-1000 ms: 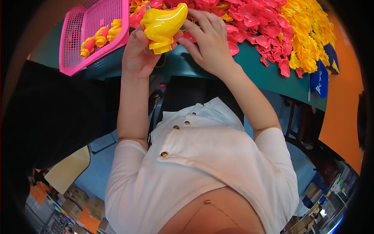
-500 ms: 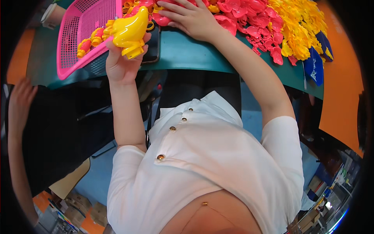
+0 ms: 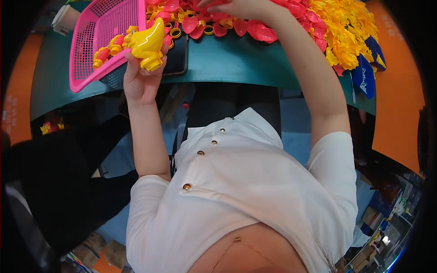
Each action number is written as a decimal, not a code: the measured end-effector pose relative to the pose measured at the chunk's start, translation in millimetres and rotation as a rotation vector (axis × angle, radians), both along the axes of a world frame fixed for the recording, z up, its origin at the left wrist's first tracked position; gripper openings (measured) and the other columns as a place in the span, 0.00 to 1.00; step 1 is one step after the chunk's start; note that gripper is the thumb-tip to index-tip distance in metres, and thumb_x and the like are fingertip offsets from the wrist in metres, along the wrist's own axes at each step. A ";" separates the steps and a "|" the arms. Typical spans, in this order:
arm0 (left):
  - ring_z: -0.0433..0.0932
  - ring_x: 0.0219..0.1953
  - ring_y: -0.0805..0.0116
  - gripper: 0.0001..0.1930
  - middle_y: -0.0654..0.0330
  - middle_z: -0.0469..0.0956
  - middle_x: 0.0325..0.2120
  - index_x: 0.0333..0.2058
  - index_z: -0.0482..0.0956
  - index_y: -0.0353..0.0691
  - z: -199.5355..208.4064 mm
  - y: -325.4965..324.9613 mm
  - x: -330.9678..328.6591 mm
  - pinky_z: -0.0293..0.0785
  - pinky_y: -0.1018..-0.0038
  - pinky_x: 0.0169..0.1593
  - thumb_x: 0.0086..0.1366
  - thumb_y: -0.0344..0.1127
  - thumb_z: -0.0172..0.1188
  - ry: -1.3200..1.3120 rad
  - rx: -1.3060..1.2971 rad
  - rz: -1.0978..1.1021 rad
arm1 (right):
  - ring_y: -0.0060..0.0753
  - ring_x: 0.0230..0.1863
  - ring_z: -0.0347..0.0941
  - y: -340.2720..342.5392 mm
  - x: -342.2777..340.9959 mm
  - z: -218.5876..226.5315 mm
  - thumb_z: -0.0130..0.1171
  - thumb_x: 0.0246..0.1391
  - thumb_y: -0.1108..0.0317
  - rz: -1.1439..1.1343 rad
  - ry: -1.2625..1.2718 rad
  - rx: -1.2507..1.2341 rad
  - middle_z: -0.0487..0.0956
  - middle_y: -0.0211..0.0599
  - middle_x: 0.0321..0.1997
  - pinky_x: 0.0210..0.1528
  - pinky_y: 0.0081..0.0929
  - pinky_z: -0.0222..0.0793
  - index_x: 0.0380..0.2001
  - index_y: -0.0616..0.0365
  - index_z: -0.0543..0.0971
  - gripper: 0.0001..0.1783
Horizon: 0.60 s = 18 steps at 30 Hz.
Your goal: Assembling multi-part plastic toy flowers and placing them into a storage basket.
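My left hand (image 3: 144,82) is closed around a glossy yellow plastic toy part (image 3: 149,44), holding it up in front of the pink basket. The part has a rounded body, a pointed upper tip and a stubby lower end. At the top edge my right hand (image 3: 232,8) stretches over the pile of red-pink plastic shells (image 3: 261,32), fingers extended and partly cut off by the frame. I see nothing in it. Around the shells lie small yellow rings (image 3: 175,32).
The pink mesh basket (image 3: 76,68) holds several red-and-yellow pieces (image 3: 101,57). A dark phone-like slab (image 3: 177,61) lies beside it on the green table (image 3: 227,63). To the right are a heap of yellow parts (image 3: 343,32) and a blue box (image 3: 363,75). A paper cup (image 3: 64,19) stands far left.
My right hand has moved up and away across the shells, uncovering rings and shells. My left hand still holds the yellow part, slightly lower. The other person's hand at the left has left view.
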<state>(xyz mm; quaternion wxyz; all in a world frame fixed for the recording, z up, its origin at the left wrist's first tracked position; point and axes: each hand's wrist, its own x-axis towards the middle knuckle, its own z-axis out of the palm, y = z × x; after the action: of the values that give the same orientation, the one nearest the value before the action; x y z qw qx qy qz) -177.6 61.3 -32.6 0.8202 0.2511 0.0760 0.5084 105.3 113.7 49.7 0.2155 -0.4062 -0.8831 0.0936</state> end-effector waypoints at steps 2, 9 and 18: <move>0.73 0.51 0.52 0.36 0.50 0.67 0.53 0.59 0.57 0.38 3.5 2.0 6.5 0.78 0.66 0.48 0.58 0.52 0.58 0.078 0.003 0.104 | 0.31 0.44 0.76 4.8 8.3 10.8 0.59 0.49 0.73 -0.139 0.253 -0.401 0.80 0.40 0.42 0.47 0.26 0.70 0.39 0.59 0.81 0.11; 0.75 0.48 0.55 0.27 0.46 0.73 0.47 0.54 0.63 0.29 27.0 -10.0 33.7 0.78 0.66 0.46 0.63 0.41 0.57 0.253 0.030 0.034 | 0.29 0.42 0.75 -52.8 29.6 17.4 0.63 0.50 0.63 -0.229 0.779 -0.269 0.80 0.40 0.43 0.45 0.27 0.71 0.45 0.60 0.78 0.19; 0.80 0.37 0.70 0.23 0.55 0.79 0.37 0.48 0.74 0.29 49.8 -34.3 121.0 0.77 0.78 0.40 0.54 0.29 0.66 0.649 0.093 -0.002 | 0.46 0.55 0.69 -138.4 11.8 -13.4 0.72 0.34 0.66 -0.201 0.413 0.038 0.73 0.40 0.54 0.56 0.34 0.64 0.53 0.61 0.71 0.38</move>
<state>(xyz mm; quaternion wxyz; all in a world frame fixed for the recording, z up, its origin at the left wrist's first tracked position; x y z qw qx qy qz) -56.7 27.0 17.3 0.7414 0.4372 0.3100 0.4040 117.1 -24.8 36.3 0.4076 -0.4604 -0.7768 0.1361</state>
